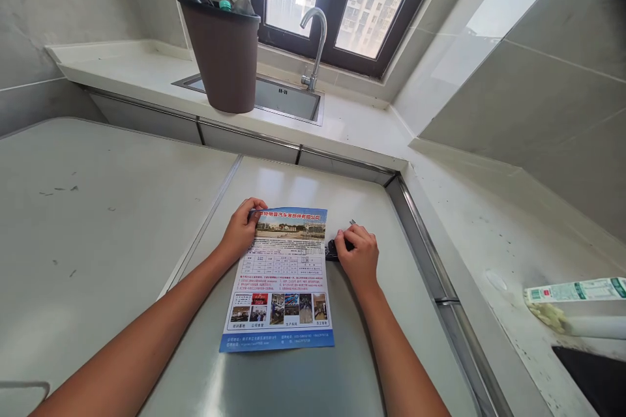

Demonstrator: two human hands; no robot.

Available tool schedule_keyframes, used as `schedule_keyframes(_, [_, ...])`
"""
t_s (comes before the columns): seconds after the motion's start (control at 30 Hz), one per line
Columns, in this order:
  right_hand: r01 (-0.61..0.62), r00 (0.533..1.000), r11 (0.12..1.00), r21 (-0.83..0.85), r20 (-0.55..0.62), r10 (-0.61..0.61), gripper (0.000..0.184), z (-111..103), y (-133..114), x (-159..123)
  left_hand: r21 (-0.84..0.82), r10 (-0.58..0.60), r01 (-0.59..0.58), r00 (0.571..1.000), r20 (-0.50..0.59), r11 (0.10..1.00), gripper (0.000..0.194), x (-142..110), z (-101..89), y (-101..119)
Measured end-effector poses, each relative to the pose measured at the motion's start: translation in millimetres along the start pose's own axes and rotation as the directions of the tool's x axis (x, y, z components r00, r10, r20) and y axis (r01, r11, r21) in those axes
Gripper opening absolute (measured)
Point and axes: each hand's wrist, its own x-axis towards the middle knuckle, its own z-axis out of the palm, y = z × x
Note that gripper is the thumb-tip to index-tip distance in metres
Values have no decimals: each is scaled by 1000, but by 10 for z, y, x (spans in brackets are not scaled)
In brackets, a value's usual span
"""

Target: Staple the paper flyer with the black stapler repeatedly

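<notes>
A colourful printed flyer lies flat on a steel worktop. My left hand pinches the flyer's upper left corner, fingers closed on the paper. My right hand rests at the flyer's right edge, fingers curled over a small black object that looks like a stapler; most of it is hidden under the hand.
A brown bin with a bag and bottles stands at the edge of a sink with a chrome tap under a window. A white sealant tube lies on the right counter. A metal channel borders the worktop.
</notes>
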Motion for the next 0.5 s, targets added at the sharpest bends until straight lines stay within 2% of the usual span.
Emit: schedule_keyframes(0.5, [37, 999, 998, -58, 3, -37, 36, 51, -64, 8, 4, 8, -8, 1000, 1, 1000, 17, 1, 22, 4])
